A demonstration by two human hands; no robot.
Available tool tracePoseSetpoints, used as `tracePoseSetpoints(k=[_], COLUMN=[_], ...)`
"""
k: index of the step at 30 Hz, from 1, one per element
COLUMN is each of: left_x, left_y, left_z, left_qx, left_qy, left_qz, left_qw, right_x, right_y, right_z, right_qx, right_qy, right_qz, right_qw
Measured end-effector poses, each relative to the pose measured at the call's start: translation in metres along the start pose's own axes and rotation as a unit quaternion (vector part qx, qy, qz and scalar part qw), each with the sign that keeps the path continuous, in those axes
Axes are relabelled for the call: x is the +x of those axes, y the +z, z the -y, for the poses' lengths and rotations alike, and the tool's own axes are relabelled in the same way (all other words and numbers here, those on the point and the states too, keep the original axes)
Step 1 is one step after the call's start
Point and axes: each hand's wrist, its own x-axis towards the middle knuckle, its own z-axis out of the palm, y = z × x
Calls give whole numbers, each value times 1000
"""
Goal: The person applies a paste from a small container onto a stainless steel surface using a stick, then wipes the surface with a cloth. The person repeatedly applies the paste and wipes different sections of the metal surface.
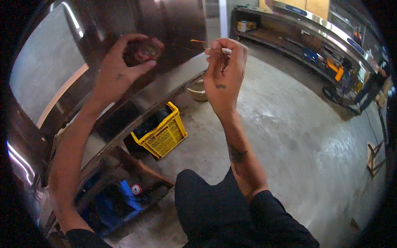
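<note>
The left hand (pixel 120 72) curls around a dark reddish rounded thing (pixel 145 50), apparently to steady it; the right hand (pixel 225 74) pinches a thin orange-tipped stick (pixel 199 41), likely for fine control, its tip pointing toward the rounded thing but apart. Both are held raised, left of the brown panel's (pixel 178 22) right edge or near it

Black clothing (pixel 215 215) at lower centre, curved outline, shirt and trousers hard to tell apart. Black right sleeve (pixel 275 217), loose, ending near elbow. Black left sleeve (pixel 84 239), only partly in view. Right grip (pixel 225 72) bare, short dark marking (pixel 221 86) on back. Right forearm (pixel 246 171) bare, larger blurred dark patches (pixel 238 156). Left grip (pixel 118 70) bare, small faint mark (pixel 120 76).
</note>
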Motion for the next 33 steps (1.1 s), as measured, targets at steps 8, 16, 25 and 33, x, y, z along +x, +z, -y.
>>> tracePoseSetpoints(k=[8, 16, 25, 33], left_x=[-4, -2, -3, -3], left_y=[-1, -1, -2, -1], left_z=[-9, -1, -7, -6], left_qx=[-11, -10, 5, -20], left_qy=[-36, -13, -6, -16], left_qz=[15, 14, 15, 15], left_qw=[999, 1000, 1000, 1000], right_x=[-41, -46, -46, -46], right_y=[-2, 0, -2, -2], right_z=[-52, -68, -72, -74], right_qx=[67, -1, -22, -33], right_qy=[173, 151, 143, 135], right_qz=[-105, -101, -75, -75], right_qw=[977, 983, 987, 987])
